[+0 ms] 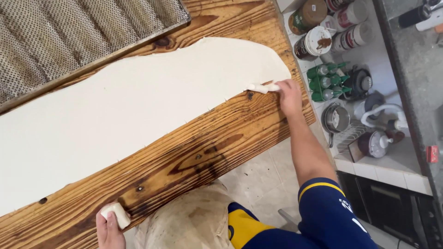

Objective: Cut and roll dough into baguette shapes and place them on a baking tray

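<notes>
A long, thin sheet of pale dough (138,110) lies across a wooden table (194,157). My right hand (289,96) reaches out to the sheet's far right corner and pinches a small folded bit of its edge (262,87). My left hand (109,230) is at the table's near edge, bottom left, and holds a small white lump of dough (117,214) between thumb and fingers. Small notches run along the sheet's near edge.
A perforated metal baking tray (69,37) sits at the table's far left corner. To the right, a white tiled counter (392,157) holds jars, green bottles, a small pot and mugs. A tiled floor shows beneath the table edge.
</notes>
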